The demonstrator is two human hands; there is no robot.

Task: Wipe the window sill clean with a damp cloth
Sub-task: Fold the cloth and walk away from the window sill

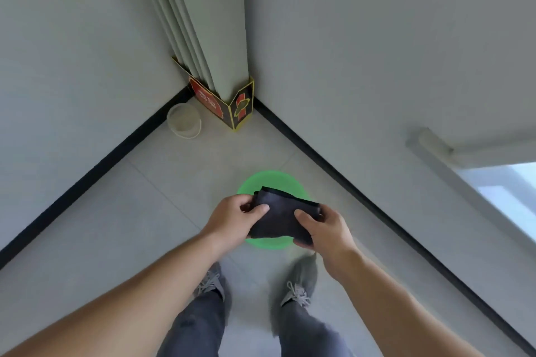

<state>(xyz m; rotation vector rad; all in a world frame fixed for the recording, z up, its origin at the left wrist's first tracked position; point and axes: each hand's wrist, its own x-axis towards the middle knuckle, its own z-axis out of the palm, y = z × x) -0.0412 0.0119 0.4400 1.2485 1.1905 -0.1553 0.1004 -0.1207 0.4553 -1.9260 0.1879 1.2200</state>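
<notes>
While we gripped the folded dark cloth (285, 219) with our left hand (232, 217) and right hand (324, 229) above the green basin (269, 178) near the floor's right edge, wiping seemed not yet begun; the window sill (435, 143) lay well apart.

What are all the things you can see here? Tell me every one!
cloth: one, dark grey, folded, held over the basin
basin: one, green, on the floor under the cloth
plastic tub: one, see-through, on the floor by the left wall
cardboard box: one, black, red and yellow, in the corner, around the curtain's foot
curtain: one, pale, hanging in the corner
window: one, bright, far right
window ledge: one, pale, beside the window
shoes: two, grey, on the floor
trousers: one pair, grey-blue, bottom of view
left hand: one, grips the cloth's left end
right hand: one, grips the cloth's right end
</notes>
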